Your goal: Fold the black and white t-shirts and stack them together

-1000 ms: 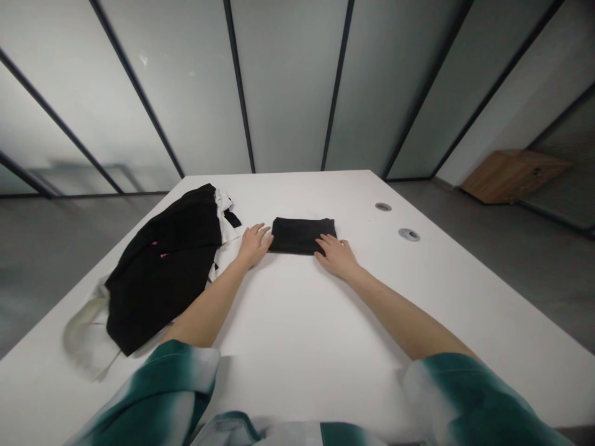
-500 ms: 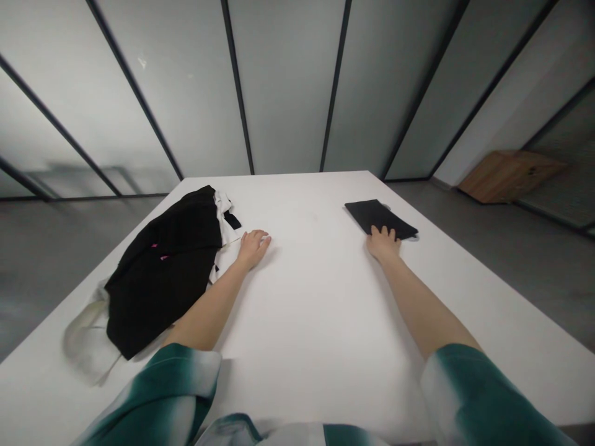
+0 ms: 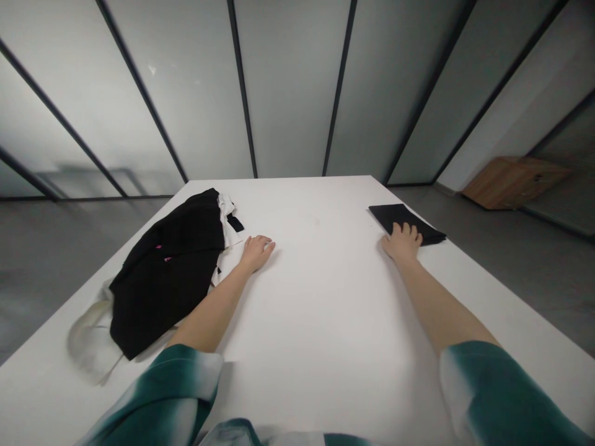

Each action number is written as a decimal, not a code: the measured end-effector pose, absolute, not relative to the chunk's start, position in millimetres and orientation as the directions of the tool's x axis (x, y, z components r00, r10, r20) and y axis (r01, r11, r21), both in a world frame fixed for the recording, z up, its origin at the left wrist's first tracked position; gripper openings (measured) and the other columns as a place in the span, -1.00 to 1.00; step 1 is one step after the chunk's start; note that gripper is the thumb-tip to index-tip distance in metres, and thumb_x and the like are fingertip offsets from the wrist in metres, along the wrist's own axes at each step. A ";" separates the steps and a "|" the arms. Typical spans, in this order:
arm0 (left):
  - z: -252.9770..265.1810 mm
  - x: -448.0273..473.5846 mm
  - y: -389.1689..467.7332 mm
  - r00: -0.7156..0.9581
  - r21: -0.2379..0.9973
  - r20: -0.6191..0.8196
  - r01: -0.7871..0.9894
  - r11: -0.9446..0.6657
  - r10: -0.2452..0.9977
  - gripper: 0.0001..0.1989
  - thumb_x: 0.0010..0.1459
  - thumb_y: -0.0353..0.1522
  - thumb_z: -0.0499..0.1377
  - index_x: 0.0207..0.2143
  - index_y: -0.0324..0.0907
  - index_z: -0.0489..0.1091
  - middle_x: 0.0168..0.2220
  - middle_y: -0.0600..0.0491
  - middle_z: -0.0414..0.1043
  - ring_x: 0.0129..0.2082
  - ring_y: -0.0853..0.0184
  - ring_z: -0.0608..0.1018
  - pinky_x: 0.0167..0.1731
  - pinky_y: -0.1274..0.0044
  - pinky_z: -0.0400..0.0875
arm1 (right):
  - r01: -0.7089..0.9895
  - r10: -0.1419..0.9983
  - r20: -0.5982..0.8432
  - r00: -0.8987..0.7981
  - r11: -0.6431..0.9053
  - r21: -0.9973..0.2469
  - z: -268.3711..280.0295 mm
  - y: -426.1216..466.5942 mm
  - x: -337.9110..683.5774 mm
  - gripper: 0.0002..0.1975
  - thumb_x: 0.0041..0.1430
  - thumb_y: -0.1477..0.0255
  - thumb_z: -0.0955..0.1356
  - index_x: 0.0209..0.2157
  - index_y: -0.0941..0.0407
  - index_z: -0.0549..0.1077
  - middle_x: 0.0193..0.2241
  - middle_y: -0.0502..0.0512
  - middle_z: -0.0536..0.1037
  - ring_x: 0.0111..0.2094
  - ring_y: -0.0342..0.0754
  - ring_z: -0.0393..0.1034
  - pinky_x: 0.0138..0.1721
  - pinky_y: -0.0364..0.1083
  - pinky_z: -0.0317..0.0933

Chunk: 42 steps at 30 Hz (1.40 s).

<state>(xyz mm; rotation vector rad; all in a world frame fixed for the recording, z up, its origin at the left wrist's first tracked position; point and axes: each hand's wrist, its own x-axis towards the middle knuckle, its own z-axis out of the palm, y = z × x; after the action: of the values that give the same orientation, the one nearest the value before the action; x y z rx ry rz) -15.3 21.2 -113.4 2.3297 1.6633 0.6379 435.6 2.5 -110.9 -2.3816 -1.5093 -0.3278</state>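
Observation:
My right hand point(image 3: 403, 241) lies with fingers spread on a flat, folded black piece point(image 3: 406, 220), which looks like cloth, near the table's right edge. It presses on the near side of the piece and does not wrap round it. My left hand point(image 3: 258, 253) rests on the white table point(image 3: 316, 310), fingers loosely apart and holding nothing. Just left of that hand is a pile of black clothing point(image 3: 167, 266) with small pink marks. White fabric point(image 3: 227, 226) sticks out from the pile's right side, close to my left fingers.
A pale, sheer-looking item point(image 3: 90, 341) pokes out at the pile's lower left. Frosted glass panels point(image 3: 288, 87) with dark frames stand behind the table. A wooden cabinet point(image 3: 506, 183) is on the grey floor point(image 3: 502, 248) to the right.
My right hand has slid to the right, and the folded black piece has moved with it toward the table's right edge. My left hand stays in about the same place.

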 end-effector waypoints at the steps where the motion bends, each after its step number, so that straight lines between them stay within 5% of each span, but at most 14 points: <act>1: -113.3 -15.6 21.2 0.275 0.405 0.223 0.846 -0.346 0.935 -0.64 0.30 -0.22 0.01 -0.05 -0.20 0.49 0.02 -0.18 0.50 0.10 0.08 0.46 0.26 0.15 0.07 | 0.931 0.854 0.373 0.363 -0.343 -0.122 -108.4 2.5 426.8 -0.41 0.25 0.34 0.20 0.25 0.31 0.27 0.27 0.50 0.22 0.29 0.37 0.01 0.20 0.31 -0.05; 5: -114.2 -17.8 21.9 0.309 0.389 0.228 0.841 -0.377 0.923 -0.66 0.23 -0.24 0.08 -0.06 -0.19 0.48 0.02 -0.16 0.47 0.05 0.08 0.47 0.13 0.27 0.29 | 0.992 0.940 0.327 0.099 -0.068 -0.105 -106.8 5.1 383.5 -0.51 0.27 0.38 0.19 0.18 0.24 0.37 0.19 0.41 0.36 0.20 0.26 0.19 0.17 0.18 0.07; 10: -115.4 -20.2 22.0 0.332 0.391 0.229 0.830 -0.399 0.915 -0.68 0.17 -0.27 0.11 -0.07 -0.18 0.48 0.01 -0.13 0.46 0.04 0.07 0.46 0.12 0.25 0.31 | 0.985 0.977 0.199 -0.076 0.105 -0.137 -122.9 6.3 342.4 -0.56 0.31 0.38 0.19 0.16 0.13 0.41 0.20 0.29 0.38 0.19 0.19 0.25 0.17 0.13 0.13; 42: -110.9 -18.5 18.4 0.346 0.319 0.203 0.861 -0.396 0.916 -0.63 0.19 -0.27 0.09 -0.02 -0.23 0.46 0.03 -0.16 0.44 0.05 0.07 0.45 0.11 0.27 0.33 | 0.963 0.973 0.184 -0.142 0.179 -0.200 -133.4 9.0 354.0 -0.56 0.33 0.33 0.22 0.14 0.19 0.45 0.22 0.32 0.38 0.24 0.20 0.25 0.21 0.13 0.14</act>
<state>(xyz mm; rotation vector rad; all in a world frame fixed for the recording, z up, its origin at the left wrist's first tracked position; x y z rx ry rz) -18.5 18.4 -110.9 2.4457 1.6288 0.5284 354.0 9.0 -133.4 -1.8553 -2.1880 0.0490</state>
